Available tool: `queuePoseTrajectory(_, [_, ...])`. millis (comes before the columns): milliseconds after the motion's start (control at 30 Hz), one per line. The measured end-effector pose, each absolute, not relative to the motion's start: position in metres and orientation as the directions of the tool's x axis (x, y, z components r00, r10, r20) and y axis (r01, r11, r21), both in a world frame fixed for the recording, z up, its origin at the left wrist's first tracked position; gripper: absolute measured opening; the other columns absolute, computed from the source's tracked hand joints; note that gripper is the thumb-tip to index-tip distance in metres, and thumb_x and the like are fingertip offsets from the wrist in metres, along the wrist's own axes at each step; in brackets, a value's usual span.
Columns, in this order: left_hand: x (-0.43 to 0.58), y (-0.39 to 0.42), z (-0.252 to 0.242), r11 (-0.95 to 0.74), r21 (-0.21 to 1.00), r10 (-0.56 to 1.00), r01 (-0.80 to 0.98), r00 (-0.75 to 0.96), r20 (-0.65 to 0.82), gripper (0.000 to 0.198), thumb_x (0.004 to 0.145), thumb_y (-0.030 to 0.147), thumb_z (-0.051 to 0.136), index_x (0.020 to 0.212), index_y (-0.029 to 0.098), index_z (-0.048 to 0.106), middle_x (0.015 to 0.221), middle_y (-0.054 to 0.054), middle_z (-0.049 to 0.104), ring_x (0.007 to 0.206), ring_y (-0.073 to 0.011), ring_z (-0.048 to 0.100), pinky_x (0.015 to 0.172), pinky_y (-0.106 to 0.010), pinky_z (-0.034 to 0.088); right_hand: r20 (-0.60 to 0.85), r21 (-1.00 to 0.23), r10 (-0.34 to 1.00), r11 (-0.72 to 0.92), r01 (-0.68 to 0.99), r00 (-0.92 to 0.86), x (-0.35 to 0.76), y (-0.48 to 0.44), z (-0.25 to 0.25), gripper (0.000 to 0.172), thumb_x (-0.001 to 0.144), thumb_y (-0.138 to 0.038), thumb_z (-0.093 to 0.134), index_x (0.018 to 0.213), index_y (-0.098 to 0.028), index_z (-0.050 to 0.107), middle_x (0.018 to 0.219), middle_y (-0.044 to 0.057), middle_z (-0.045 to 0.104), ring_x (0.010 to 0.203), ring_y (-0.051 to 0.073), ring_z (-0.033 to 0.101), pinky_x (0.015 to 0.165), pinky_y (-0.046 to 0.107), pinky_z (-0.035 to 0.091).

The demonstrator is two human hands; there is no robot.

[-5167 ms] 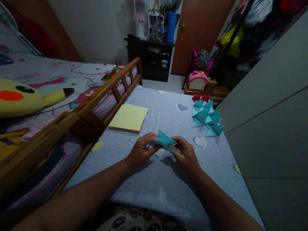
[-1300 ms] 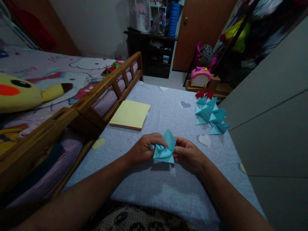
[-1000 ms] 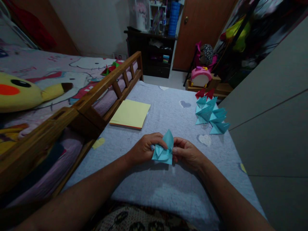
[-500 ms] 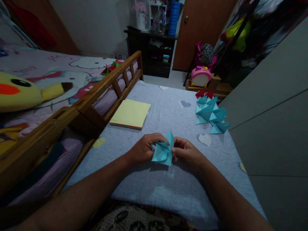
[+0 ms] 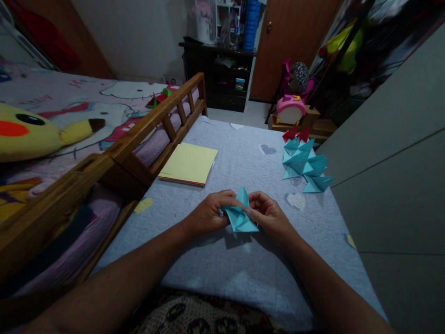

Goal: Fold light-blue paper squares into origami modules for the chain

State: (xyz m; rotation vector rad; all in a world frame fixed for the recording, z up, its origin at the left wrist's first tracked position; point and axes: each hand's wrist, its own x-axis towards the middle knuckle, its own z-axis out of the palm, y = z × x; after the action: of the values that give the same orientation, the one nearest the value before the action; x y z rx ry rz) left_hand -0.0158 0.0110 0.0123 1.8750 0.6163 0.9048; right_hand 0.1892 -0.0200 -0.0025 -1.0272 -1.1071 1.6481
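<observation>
A folded piece of light blue paper (image 5: 242,221) is held just above the bed's pale sheet, with several pointed flaps standing out from it. My left hand (image 5: 212,212) grips its left side between thumb and fingers. On its right side, my right hand (image 5: 269,213) pinches the paper near the middle. Several folded light blue paper shapes (image 5: 299,160) stand at the far right of the sheet, with red folded paper (image 5: 302,134) behind them. A stack of square paper (image 5: 189,163), yellow on top, lies to the far left of my hands.
A wooden rail (image 5: 156,106) runs along the left side, with a yellow plush toy (image 5: 31,132) beyond it. A pale cabinet (image 5: 392,162) borders the right. At the back are a dark shelf unit (image 5: 217,76) and a pink toy case (image 5: 291,110).
The light blue paper in my hands has turned, so that one flap now points up between them and another to the lower right. My right hand has shifted slightly left and up.
</observation>
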Motion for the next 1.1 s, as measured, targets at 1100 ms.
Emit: queuePoseTrajectory(1100, [-0.018,0.011,0.013,-0.545,0.833,0.755,0.096,0.489,0.437,0.003,0.084,0.019,0.073,0.086,0.020,0.072,0.082,0.000,0.057,0.074,-0.0130,0.055,0.067,-0.025,0.044,0.653,-0.458,0.696,0.677,0.576,-0.300,0.187,-0.037,0.012,0.030,0.089,-0.013,0.058,0.117,-0.024,0.062,0.096,0.006,0.060,0.087,0.022,0.057,0.075,0.038,0.050])
